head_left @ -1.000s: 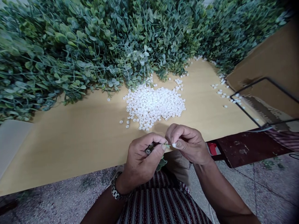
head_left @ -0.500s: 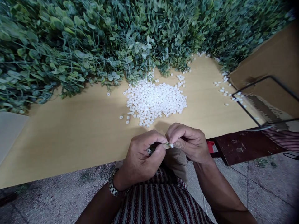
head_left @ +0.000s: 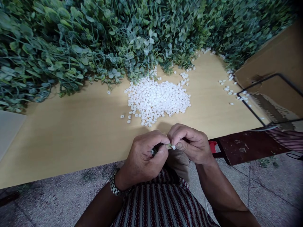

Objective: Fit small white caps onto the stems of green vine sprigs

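My left hand [head_left: 148, 154] pinches a small green stem piece [head_left: 168, 146] between thumb and forefinger, just past the table's front edge. At the tip of that stem sits a small white bead-like piece [head_left: 173, 147], which my right hand [head_left: 190, 143] grips with thumb and forefinger. The two hands almost touch. Most of the stem is hidden by my left fingers. Beyond the hands, a pile of small white round pieces [head_left: 157, 99] lies on the tan table [head_left: 71, 132].
A thick mass of artificial leafy greenery [head_left: 106, 37] covers the table's back. At right stand a cardboard box [head_left: 276, 56] and a black wire frame [head_left: 253, 110], with loose white pieces beside them. A dark red bench [head_left: 251, 146] is below at right. A pale panel [head_left: 10, 132] lies at left.
The camera view has shifted slightly. Both hands stay in nearly the same place, still pinching the stem and white piece, with a little more green showing between the fingers.
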`<state>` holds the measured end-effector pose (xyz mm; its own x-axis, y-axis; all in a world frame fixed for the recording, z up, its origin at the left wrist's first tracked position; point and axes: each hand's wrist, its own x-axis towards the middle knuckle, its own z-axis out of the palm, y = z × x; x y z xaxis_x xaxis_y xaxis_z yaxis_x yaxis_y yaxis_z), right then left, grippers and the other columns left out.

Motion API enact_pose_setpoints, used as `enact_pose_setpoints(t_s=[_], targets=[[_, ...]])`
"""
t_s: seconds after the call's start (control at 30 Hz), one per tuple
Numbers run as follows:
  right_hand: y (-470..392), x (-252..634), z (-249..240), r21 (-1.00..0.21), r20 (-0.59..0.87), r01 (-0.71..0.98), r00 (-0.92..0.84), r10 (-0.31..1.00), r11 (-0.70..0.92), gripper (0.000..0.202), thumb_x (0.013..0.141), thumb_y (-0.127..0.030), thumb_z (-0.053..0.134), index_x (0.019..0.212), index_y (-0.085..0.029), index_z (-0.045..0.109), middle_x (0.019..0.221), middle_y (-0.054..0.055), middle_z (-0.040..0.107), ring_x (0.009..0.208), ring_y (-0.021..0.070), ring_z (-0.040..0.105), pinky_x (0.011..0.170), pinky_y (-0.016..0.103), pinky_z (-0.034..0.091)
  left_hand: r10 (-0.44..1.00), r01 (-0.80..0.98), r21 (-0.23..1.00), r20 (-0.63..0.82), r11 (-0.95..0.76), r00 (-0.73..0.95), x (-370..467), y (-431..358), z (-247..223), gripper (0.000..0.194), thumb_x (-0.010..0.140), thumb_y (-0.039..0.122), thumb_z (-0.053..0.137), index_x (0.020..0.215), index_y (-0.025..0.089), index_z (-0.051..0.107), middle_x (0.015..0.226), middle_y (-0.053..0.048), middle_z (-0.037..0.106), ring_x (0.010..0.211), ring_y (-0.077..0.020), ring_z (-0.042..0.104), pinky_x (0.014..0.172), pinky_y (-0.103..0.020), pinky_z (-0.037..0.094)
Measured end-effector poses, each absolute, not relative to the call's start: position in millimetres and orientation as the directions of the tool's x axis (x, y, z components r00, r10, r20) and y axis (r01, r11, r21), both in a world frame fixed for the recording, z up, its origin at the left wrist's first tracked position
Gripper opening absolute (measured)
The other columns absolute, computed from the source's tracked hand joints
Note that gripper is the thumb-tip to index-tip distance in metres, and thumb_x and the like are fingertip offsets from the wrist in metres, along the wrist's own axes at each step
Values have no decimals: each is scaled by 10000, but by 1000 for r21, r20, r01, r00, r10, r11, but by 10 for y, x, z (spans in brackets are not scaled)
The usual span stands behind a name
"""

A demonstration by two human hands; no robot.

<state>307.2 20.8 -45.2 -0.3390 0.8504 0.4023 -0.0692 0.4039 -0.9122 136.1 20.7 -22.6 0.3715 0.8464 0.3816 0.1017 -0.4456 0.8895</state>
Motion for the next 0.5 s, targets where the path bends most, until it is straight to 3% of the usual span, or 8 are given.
enact_pose_setpoints(t_s=[0.5], targets=[[200, 3072, -456, -902, 412, -20, -337, 847, 431, 84, 848, -137, 558, 821, -188, 618, 709, 16, 561, 666, 137, 526, 613, 288, 443, 833, 90, 872, 424, -482, 357, 1347, 203, -265, 179, 744, 4, 482, 737, 151, 584, 613, 15, 560, 529, -78, 482, 508, -198, 403]])
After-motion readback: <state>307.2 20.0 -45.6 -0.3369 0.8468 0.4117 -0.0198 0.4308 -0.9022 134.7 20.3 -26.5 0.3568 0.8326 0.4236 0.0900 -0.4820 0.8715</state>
